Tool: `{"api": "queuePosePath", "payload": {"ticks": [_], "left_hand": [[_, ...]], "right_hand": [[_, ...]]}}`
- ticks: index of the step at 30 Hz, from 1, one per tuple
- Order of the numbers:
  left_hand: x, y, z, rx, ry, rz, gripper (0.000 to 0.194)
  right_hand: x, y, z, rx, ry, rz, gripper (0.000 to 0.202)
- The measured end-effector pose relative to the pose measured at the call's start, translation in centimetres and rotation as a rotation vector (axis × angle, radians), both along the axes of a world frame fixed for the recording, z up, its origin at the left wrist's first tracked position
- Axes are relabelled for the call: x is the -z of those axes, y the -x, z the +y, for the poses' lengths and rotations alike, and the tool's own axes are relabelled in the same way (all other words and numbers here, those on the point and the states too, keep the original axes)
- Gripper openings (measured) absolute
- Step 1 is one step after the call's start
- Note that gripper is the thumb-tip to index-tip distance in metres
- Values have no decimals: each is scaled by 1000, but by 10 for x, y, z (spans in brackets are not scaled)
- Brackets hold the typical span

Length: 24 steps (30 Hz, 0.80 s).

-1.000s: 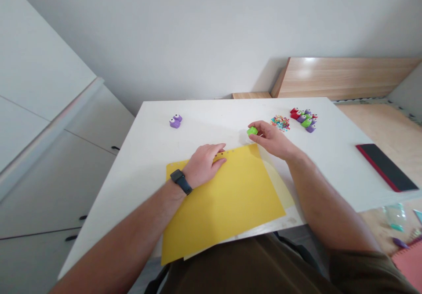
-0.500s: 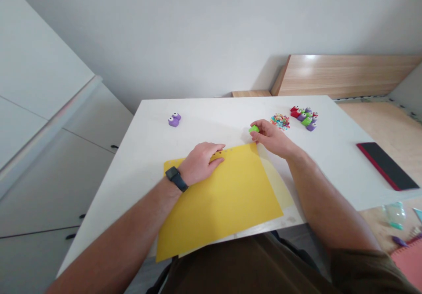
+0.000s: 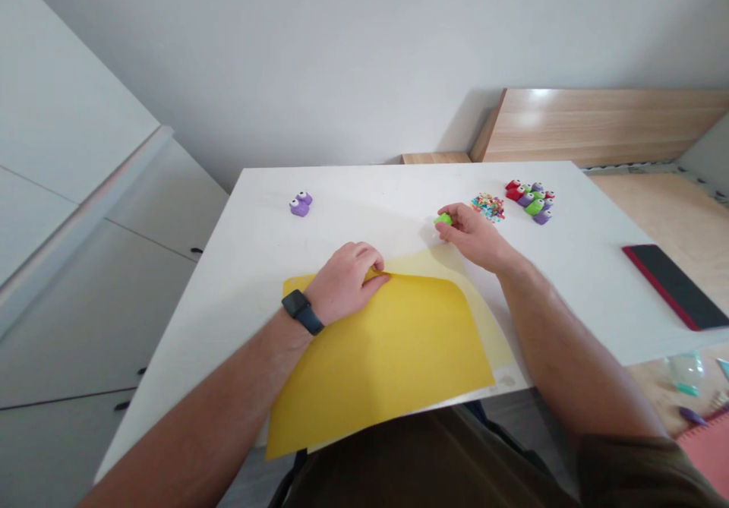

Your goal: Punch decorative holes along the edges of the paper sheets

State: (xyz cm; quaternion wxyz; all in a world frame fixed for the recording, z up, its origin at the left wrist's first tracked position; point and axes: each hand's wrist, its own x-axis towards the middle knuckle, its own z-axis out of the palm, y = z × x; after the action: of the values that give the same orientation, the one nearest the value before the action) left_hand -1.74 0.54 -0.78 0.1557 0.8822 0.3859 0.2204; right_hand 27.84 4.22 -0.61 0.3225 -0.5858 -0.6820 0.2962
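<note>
Left hand [image 3: 346, 282], fingers curled, pinches a yellow rectangular paper sheet [image 3: 392, 352]; right hand [image 3: 477, 239], arm outstretched, fingertips a small bright-green block [image 3: 443, 220]!

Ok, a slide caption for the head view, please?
Left hand pinches a yellow sheet at its far edge; right hand holds a small green piece.

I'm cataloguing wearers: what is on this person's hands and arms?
The left hand is gloveless, with a dark, square-faced watch on a dark blue strap at the wrist. The right hand is gloveless, with nothing at the wrist; a dark brown sleeve shows farther up.
</note>
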Motion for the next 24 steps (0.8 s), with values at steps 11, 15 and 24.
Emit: {"api": "queuePosePath", "payload": {"ticks": [11,15,24], "left_hand": [[2,0,3,21,35,26,15],[3,0,2,25,34,28,14],[3,-1,1,25,36,24,14]], "right_hand": [[3,2,1,-25,-6,-10,35],[3,3,1,-26,3,-3,34],[2,7,-2,-56,22,42,34]]}}
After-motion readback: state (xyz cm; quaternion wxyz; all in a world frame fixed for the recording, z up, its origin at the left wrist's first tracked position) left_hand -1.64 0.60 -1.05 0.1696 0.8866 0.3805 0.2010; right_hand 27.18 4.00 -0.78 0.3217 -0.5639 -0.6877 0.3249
